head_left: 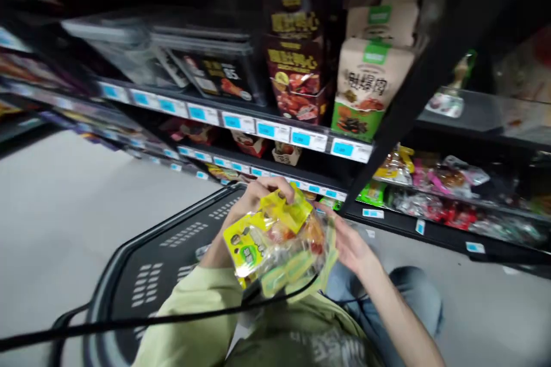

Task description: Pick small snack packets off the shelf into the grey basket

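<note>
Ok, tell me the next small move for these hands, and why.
I'd probably bring the packets left, over the basket: the left hand grips them near the top, the right hand is at their other side, and the basket stands close by on the person's left.

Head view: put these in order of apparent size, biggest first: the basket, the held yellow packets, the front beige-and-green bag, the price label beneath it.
1. Basket, partly covered
2. Yellow packets, as a bunch; nearer the camera
3. Beige-and-green bag
4. Price label
</note>
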A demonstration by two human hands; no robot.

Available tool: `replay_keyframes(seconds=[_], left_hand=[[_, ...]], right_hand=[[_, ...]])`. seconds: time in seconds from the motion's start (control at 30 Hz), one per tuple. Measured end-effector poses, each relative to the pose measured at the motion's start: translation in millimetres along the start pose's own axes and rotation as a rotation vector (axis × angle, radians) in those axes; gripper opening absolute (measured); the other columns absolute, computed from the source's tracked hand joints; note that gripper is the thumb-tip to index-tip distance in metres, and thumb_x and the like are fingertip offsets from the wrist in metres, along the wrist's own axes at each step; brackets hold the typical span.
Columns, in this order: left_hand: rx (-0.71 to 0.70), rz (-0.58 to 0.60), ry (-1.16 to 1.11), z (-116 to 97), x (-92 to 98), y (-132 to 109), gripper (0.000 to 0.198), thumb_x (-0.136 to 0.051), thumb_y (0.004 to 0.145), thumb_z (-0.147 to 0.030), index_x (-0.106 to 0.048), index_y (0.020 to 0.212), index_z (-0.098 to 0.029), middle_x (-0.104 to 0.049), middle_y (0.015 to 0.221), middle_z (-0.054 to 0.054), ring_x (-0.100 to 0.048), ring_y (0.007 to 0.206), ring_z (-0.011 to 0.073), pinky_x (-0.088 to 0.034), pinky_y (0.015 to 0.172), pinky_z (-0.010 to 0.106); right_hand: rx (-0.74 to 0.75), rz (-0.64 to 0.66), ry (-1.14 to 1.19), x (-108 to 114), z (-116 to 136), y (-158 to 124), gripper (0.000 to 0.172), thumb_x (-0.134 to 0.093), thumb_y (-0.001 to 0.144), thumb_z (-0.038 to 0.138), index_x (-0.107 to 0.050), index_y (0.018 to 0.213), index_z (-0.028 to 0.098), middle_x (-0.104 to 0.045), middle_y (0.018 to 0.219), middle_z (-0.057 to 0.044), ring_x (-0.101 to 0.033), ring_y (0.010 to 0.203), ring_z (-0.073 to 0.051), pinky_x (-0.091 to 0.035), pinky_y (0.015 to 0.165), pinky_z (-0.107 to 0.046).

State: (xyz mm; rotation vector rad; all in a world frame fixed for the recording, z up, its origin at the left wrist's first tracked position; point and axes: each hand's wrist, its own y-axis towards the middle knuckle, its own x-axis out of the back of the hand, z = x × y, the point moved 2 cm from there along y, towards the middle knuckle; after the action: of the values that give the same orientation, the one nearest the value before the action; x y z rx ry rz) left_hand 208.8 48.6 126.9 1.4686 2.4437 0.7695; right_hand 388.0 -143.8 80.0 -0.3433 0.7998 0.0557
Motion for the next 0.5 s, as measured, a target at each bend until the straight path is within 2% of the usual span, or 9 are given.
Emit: replay_keyframes(seconds=[0.07, 0.13, 0.23, 0.3, 0.4, 0.43, 0.5], left_hand=[[0.003, 0.152, -0.097, 10, -24.8, 24, 0.054, -0.074, 0.088, -0.065, -0.059, 0.063, -0.019, -0.067, 0.086, 0.007, -0.069, 0.075, 0.0205, -0.06, 0.076, 0.04], [0.043, 0.194, -0.139, 20, -45.7, 43, 0.054, -0.078, 0.086, -0.062, -0.06, 0.061, -0.018, -0.066, 0.089, 0.007, -0.069, 0.075, 0.0207, -0.059, 0.076, 0.039], [0.109, 0.193, -0.138, 33, -72.2, 60, 0.056, -0.084, 0.077, -0.065, -0.062, 0.059, -0.017, -0.066, 0.09, 0.008, -0.068, 0.074, 0.0219, -0.058, 0.074, 0.038], [0.145, 0.19, -0.123, 41, -88.4, 66, 0.056, -0.086, 0.074, -0.066, -0.064, 0.06, -0.017, -0.068, 0.091, 0.009, -0.067, 0.076, 0.0226, -0.057, 0.074, 0.037], [0.195, 0.186, -0.112, 50, -112.3, 67, 0.044, -0.087, 0.077, -0.058, -0.072, 0.071, -0.017, -0.07, 0.094, 0.01, -0.067, 0.08, 0.023, -0.055, 0.074, 0.035], [0.208, 0.185, -0.116, 54, -120.5, 66, 0.04, -0.087, 0.078, -0.055, -0.074, 0.075, -0.018, -0.07, 0.094, 0.01, -0.067, 0.082, 0.0233, -0.055, 0.074, 0.034], [0.22, 0.182, -0.135, 62, -137.1, 61, 0.034, -0.086, 0.08, -0.05, -0.075, 0.078, -0.018, -0.07, 0.095, 0.009, -0.067, 0.084, 0.0236, -0.054, 0.075, 0.034]], right_hand=[[0.098, -0.133, -0.005, 4, 3, -17, 0.083, -0.089, 0.074, 0.058, -0.056, 0.145, 0.031, -0.077, 0.121, -0.004, -0.074, 0.108, -0.027, -0.061, 0.096, -0.043], [0.199, -0.286, -0.03, 9, 6, -35, 0.082, -0.093, 0.072, 0.042, -0.055, 0.144, 0.032, -0.076, 0.119, -0.001, -0.074, 0.104, -0.025, -0.061, 0.094, -0.041], [0.336, -0.462, -0.128, 18, 11, -58, 0.067, -0.09, 0.077, 0.042, -0.06, 0.136, 0.031, -0.073, 0.125, -0.002, -0.072, 0.108, -0.026, -0.061, 0.097, -0.042], [0.438, -0.544, -0.298, 24, 15, -73, 0.061, -0.089, 0.078, 0.048, -0.064, 0.131, 0.03, -0.068, 0.136, -0.005, -0.064, 0.126, -0.03, -0.054, 0.109, -0.047], [0.567, -0.549, -0.65, 33, 20, -96, 0.073, -0.092, 0.07, 0.061, -0.067, 0.13, 0.027, -0.054, 0.155, -0.01, -0.041, 0.151, -0.036, -0.033, 0.127, -0.052], [0.572, -0.519, -0.737, 36, 20, -105, 0.081, -0.093, 0.066, 0.064, -0.066, 0.133, 0.026, -0.05, 0.158, -0.012, -0.038, 0.153, -0.037, -0.03, 0.128, -0.052], [0.528, -0.481, -0.83, 41, 17, -121, 0.094, -0.095, 0.061, 0.064, -0.061, 0.139, 0.025, -0.051, 0.157, -0.014, -0.045, 0.148, -0.036, -0.033, 0.126, -0.051]])
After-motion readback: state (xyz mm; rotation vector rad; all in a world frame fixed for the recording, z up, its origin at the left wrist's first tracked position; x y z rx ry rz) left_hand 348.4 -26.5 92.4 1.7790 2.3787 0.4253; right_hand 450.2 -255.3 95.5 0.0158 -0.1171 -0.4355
